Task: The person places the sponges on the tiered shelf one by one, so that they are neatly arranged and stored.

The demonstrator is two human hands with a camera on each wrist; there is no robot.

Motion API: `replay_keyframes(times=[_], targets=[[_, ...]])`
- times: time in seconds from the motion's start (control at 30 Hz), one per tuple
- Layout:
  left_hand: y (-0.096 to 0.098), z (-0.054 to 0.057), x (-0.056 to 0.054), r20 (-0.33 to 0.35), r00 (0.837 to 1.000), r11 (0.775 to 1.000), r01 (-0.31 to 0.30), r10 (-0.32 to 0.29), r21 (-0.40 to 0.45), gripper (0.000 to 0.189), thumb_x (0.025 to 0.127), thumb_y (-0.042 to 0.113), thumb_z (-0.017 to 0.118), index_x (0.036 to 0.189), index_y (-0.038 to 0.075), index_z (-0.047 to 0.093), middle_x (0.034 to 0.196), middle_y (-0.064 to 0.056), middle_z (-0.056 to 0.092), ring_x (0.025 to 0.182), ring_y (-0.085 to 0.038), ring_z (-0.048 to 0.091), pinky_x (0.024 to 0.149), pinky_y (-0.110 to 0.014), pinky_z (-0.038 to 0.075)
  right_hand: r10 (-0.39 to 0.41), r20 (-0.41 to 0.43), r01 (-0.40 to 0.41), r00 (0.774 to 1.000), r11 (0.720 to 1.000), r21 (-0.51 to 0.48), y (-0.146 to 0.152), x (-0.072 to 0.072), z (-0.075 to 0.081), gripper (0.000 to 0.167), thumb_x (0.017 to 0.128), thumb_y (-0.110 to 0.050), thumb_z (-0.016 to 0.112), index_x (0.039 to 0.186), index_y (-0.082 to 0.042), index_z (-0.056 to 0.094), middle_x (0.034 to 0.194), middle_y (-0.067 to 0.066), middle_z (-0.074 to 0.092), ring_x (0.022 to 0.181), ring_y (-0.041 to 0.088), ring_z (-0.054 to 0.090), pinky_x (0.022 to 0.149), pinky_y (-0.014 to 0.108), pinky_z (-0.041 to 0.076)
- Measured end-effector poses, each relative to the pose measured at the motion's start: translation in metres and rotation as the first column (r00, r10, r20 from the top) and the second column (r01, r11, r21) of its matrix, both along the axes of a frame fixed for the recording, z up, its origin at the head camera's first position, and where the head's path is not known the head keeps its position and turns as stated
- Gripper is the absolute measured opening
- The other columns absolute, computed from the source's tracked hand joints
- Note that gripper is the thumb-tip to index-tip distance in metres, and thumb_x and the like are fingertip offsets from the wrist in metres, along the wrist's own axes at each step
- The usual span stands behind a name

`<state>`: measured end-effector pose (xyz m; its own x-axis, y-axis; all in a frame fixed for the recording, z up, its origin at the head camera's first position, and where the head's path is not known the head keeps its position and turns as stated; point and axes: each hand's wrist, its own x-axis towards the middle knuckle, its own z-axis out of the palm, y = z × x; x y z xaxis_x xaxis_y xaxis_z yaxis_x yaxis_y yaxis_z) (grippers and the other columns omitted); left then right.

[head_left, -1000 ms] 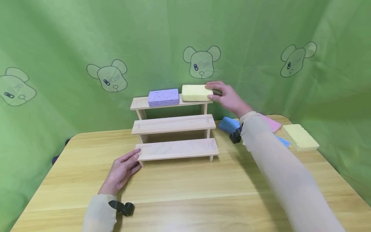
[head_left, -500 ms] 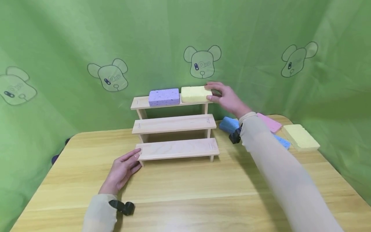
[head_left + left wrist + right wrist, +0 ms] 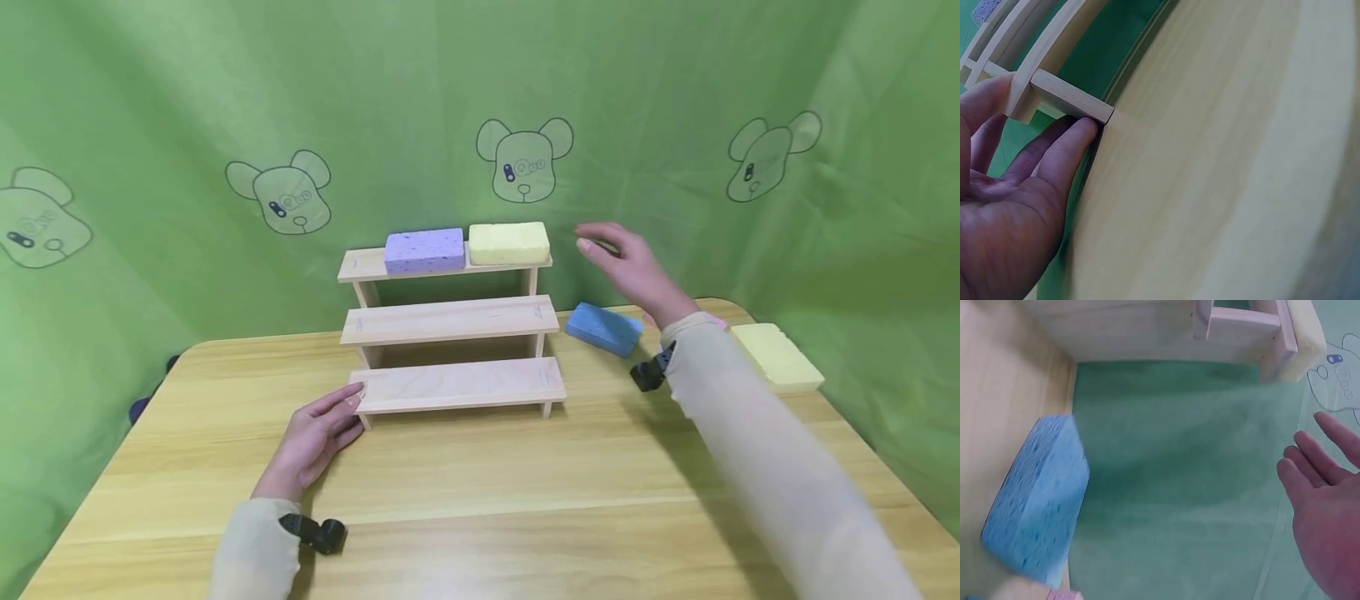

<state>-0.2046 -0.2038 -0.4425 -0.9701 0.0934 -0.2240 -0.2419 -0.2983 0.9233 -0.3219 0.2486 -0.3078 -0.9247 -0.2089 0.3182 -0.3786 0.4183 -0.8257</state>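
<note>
A three-step wooden display stand [image 3: 450, 321] stands on the table. My left hand [image 3: 311, 442] holds its lower left front corner; in the left wrist view, thumb and fingertips meet the bottom step and its leg [image 3: 1072, 97]. On the top step, a purple sponge [image 3: 424, 252] sits left of a pale yellow sponge [image 3: 508, 243]. My right hand [image 3: 633, 271] is in the air right of the yellow sponge, apart from it, fingers loosely extended and holding nothing. Below it, a blue sponge [image 3: 603, 329] lies on the table, also large in the right wrist view.
At the table's right, another yellow sponge [image 3: 776, 357] lies flat, with a pink sponge [image 3: 720, 322] mostly hidden behind my right forearm. A green curtain [image 3: 397, 100] with bear-head prints hangs close behind the stand and round the sides.
The right hand has let go of the yellow sponge on the top step and moved right, uncovering more of the blue sponge. The left hand has stayed at the stand's corner.
</note>
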Motion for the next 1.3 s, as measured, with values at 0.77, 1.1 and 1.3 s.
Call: replay_keyframes(times=[0.77, 1.1, 1.3], targets=[[-0.005, 0.001, 0.003, -0.005, 1.0, 1.0, 0.001, -0.001, -0.001, 0.053, 0.096, 0.009, 0.064, 0.142, -0.006, 0.044, 0.149, -0.022, 0.039, 0.116, -0.026, 0.059, 0.101, -0.039, 0.048, -0.04, 0.095, 0.013, 0.995, 0.964, 0.267, 0.046, 0.057, -0.023, 0.06, 0.104, -0.044, 0.043, 0.145, -0.001, 0.041, 0.141, 0.02, 0.043, 0.131, 0.041, 0.038, 0.112, 0.058, 0.027], [-0.005, 0.001, 0.001, -0.004, 1.0, 1.0, 0.011, -0.011, 0.002, 0.051, 0.096, 0.009, 0.064, 0.142, -0.005, 0.045, 0.151, -0.02, 0.036, 0.117, -0.026, 0.058, 0.101, -0.038, 0.048, -0.102, 0.127, 0.066, 0.987, 0.963, 0.261, 0.071, 0.078, -0.032, 0.058, 0.102, -0.039, 0.053, 0.147, -0.004, 0.04, 0.143, 0.018, 0.042, 0.134, 0.043, 0.036, 0.109, 0.057, 0.033], [-0.003, 0.0, -0.002, -0.009, 1.0, 1.0, 0.012, -0.011, 0.013, 0.05, 0.096, 0.008, 0.063, 0.142, -0.005, 0.046, 0.151, -0.019, 0.036, 0.118, -0.026, 0.058, 0.1, -0.039, 0.048, -0.118, 0.046, 0.098, 0.992, 0.946, 0.309, 0.09, 0.087, -0.04, 0.053, 0.101, -0.034, 0.057, 0.139, 0.001, 0.049, 0.139, 0.021, 0.046, 0.129, 0.042, 0.043, 0.103, 0.02, 0.04]])
